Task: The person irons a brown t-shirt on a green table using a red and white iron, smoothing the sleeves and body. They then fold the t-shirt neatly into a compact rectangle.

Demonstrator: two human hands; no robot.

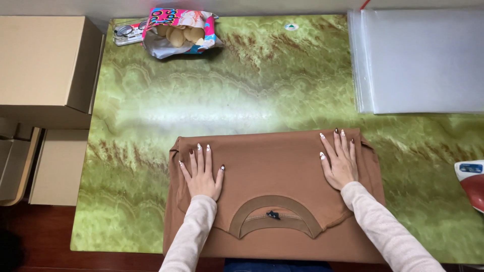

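On the near half of the green marbled table point(262, 90), a folded brown shirt point(272, 171) is lying flat, collar point(275, 214) toward the person, its near edge hanging just over the table's front. Long axis of the folded shape is running left to right.

Left hand point(201, 174) is pressing palm-down on the shirt's left part, fingers spread and pointing away from the body; nothing is being pinched or gripped. Right hand point(340, 163) is lying the same way on the right part, flat and open, fingertips reaching almost to the far fold. Both hands are resting on the cloth; the right one is sitting a little farther from the body, and the collar is lying between the two wrists.

A stack of clear plastic bags point(418, 60) is sitting at the far right, well apart from the shirt and nearer the right hand. An opened snack bag point(179, 32) is lying at the far left edge, cardboard boxes point(45, 65) beside the table.
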